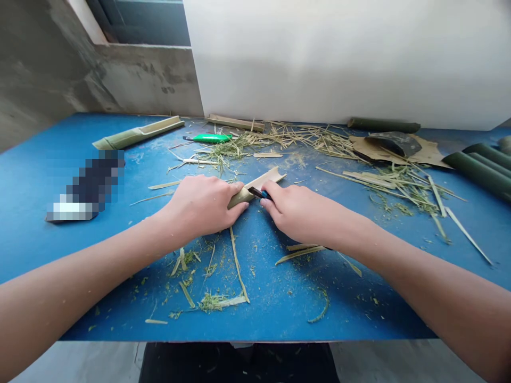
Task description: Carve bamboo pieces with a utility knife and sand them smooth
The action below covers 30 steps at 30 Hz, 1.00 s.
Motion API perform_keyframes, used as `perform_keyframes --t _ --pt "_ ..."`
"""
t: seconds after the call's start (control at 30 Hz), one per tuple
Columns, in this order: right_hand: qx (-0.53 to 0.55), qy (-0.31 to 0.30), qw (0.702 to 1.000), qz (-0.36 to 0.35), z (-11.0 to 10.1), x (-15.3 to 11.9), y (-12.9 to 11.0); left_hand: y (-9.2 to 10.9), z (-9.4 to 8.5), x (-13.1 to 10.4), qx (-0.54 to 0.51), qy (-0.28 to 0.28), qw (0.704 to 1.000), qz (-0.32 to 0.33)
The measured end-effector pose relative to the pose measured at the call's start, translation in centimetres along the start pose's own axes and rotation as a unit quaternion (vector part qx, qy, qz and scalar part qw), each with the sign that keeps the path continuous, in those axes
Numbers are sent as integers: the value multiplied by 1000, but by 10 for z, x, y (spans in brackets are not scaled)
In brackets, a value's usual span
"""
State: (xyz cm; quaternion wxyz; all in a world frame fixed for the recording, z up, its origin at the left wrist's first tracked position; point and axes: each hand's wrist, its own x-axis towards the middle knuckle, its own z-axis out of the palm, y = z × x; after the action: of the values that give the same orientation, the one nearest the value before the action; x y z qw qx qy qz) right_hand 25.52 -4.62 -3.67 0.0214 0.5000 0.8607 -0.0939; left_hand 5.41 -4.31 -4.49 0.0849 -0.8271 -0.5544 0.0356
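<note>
A short half-round bamboo piece [272, 176] lies at a slant over the middle of the blue table [275, 314]. Around its near left end my left hand [205, 205] is closed, thumb in front and fingers behind. My right hand [293, 208] grips a small dark knife [265, 195], whose blade points left and touches the bamboo beside my left thumb. Most of the knife's handle is hidden in the palm.
Bamboo shavings [285, 134] are strewn across the table. At the back lie a green cutter [211, 138] and a split bamboo length [139, 133]. A pixelated dark object [91, 181] is at left; green bamboo pieces [483, 170] are at right. A white board [339, 64] stands behind.
</note>
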Motion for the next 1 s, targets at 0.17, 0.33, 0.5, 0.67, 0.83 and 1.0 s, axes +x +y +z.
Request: perform_keyframes --t 0.17,0.33,0.5,0.67,0.83,1.0 --pt "10 -10 1000 9 -1 2 -2 6 -1 -1 16 -12 1000 5" --pt "11 -13 999 34 -3 -1 -6 7 0 -2 25 -5 1000 15" --pt "3 -12 999 39 -4 -3 -9 2 -1 -1 21 -3 1000 21" --pt "-1 -7 999 40 -4 -3 -13 1 -3 -1 18 -4 999 27" --pt "-9 -8 999 46 -2 -6 -18 2 -3 0 3 -11 1000 11" --pt "-32 46 998 26 10 -4 -19 3 -1 1 -15 -7 1000 0"
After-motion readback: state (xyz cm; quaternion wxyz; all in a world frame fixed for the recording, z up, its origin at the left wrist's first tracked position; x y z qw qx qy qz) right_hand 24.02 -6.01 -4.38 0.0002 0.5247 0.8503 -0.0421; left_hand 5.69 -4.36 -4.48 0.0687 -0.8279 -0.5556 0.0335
